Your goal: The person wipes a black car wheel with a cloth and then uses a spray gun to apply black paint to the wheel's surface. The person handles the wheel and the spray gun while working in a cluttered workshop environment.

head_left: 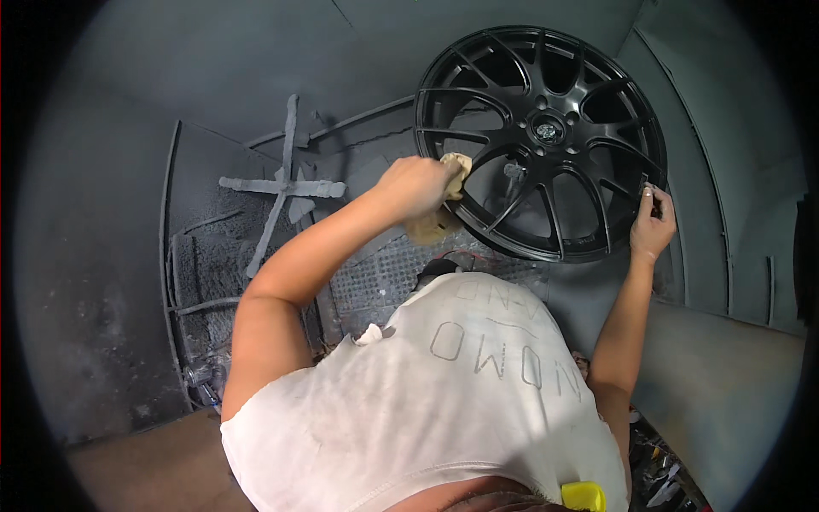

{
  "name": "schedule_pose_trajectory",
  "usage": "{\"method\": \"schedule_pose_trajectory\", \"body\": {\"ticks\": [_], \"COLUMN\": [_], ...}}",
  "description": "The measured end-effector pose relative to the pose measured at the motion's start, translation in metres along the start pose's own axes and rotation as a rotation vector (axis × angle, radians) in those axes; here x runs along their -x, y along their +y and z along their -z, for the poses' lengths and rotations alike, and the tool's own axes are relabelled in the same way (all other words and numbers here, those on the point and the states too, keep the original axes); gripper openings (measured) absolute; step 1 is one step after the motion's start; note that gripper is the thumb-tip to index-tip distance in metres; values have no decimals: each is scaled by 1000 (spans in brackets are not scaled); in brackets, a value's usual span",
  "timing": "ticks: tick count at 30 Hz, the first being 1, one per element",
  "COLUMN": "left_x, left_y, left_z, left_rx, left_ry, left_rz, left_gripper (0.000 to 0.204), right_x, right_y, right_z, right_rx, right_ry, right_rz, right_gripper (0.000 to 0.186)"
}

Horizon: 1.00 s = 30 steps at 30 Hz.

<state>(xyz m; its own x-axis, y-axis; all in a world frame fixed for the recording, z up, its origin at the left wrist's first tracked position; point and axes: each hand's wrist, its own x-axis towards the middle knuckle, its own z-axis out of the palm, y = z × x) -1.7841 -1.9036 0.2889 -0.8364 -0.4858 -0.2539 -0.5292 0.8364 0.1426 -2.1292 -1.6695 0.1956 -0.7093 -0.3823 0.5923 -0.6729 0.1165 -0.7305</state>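
Black wheel point(547, 130)'s up front, grey cross-shaped stand point(284, 186) off to its left. Right hand point(654, 225)'s got fingertips at the wheel's right edge, can't tell if gripping; left hand point(416, 186)'s bunched around a yellowish cloth point(459, 174) by the wheel's lower-left edge.

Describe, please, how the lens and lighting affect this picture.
In the head view, fisheye distortion bends the dark grey walls and leaves black corners; in that head view, highlights streak the black multi-spoke metal wheel, while the white fabric T-shirt looks brighter.
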Motion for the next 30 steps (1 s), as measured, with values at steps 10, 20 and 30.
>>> {"method": "schedule_pose_trajectory", "body": {"ticks": [10,20,30], "left_x": [-20,-100,-23], "left_y": [-61,22,-34], "left_z": [45,14,-11], "left_rx": [268,-166,-111], "left_ry": [176,-11,12], "left_rz": [-90,-222,-173], "left_gripper": [54,28,36], "right_x": [53,30,19], "right_y": [-45,-16,-35], "right_z": [6,7,15], "right_rx": [-21,37,-75], "right_ry": [-70,-128,15], "right_rz": [67,170,9], "right_gripper": [5,8,13]}}
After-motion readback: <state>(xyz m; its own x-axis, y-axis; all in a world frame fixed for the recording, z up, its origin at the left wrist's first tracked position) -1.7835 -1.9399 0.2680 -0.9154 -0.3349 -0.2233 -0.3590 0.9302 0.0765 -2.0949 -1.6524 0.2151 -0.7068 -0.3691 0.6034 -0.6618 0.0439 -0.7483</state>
